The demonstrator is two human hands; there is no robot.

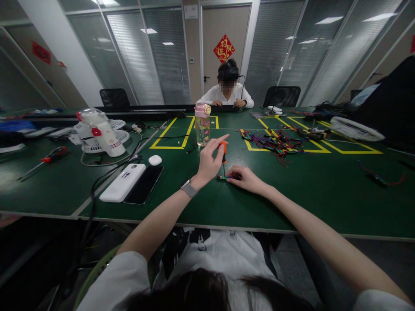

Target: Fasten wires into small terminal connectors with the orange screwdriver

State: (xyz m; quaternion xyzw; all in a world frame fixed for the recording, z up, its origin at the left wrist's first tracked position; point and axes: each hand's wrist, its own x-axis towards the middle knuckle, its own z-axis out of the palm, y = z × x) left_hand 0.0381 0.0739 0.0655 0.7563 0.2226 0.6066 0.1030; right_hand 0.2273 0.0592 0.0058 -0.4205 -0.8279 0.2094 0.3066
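My left hand (210, 160) grips a small orange-handled screwdriver (224, 152), held upright with its tip down on a small green circuit board (223, 177). My right hand (247, 179) lies flat on the green table (324, 190), its fingers pressing the board's right end. A watch sits on my left wrist.
A clear bottle with a pink lid (202, 124) stands just behind my hands. A white power bank (123, 182), a dark phone (143, 184) and a white fan (97, 131) lie to the left. A tangle of coloured wires (275, 142) lies at the right. Another person (228, 93) sits across the table.
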